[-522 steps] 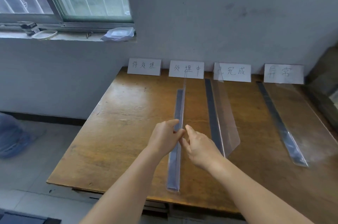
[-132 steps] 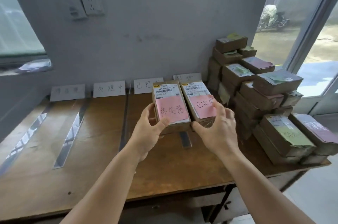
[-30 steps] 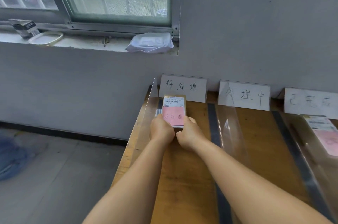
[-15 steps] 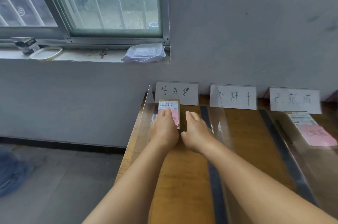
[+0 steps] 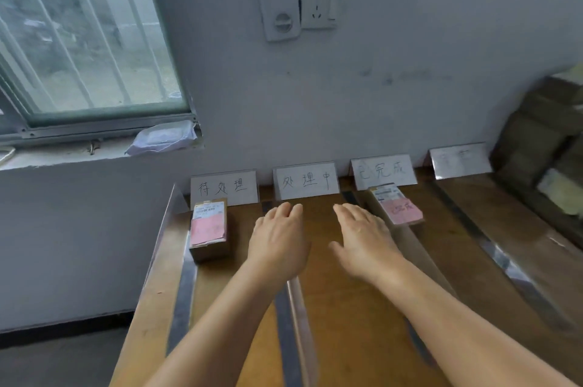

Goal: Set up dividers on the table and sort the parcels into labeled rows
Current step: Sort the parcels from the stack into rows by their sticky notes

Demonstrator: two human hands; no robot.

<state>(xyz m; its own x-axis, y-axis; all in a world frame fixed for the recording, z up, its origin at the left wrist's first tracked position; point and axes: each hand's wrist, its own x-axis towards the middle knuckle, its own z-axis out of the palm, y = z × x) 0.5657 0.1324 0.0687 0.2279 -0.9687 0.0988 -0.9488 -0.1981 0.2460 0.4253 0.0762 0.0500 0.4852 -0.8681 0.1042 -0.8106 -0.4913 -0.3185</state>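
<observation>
A brown parcel with a pink note point(image 5: 209, 229) stands in the leftmost row of the wooden table point(image 5: 347, 317), below the first white label card point(image 5: 223, 188). A second parcel with a pink note point(image 5: 396, 204) lies in the third row under its label card point(image 5: 383, 170). Clear plastic dividers point(image 5: 296, 317) on dark strips separate the rows. My left hand point(image 5: 278, 243) and my right hand point(image 5: 362, 240) hover palm-down over the second row, fingers straight, holding nothing.
A second label card point(image 5: 305, 180) and a fourth one point(image 5: 459, 161) lean on the wall. A blurred stack of brown parcels point(image 5: 545, 146) fills the table's right end. A wall socket point(image 5: 317, 3) and a window point(image 5: 79, 39) are above; floor lies left.
My hands have let go of the left parcel and moved right to the second row. The view has swung right and up, so the third-row parcel and parcel stack show.
</observation>
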